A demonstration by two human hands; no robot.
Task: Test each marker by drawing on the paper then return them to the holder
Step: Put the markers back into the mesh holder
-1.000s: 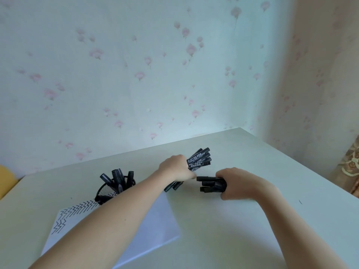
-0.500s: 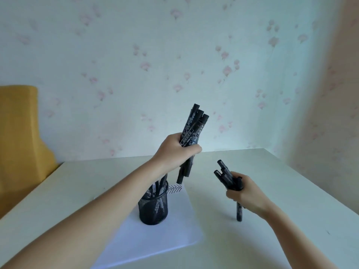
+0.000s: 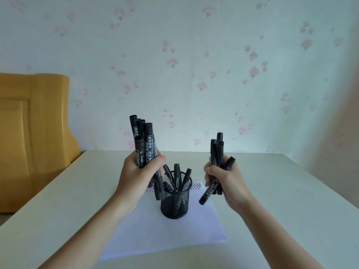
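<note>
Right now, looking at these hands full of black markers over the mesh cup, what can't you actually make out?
- Head view: most of the zigzag test marks on the white paper sheet; the black mesh holder cup and left hand cover them.
- The exact count in the left hand's bundle of black markers; they overlap.
- The white print on the right hand's black markers: too small.
- The yellow chair, cut by the left edge.
</note>
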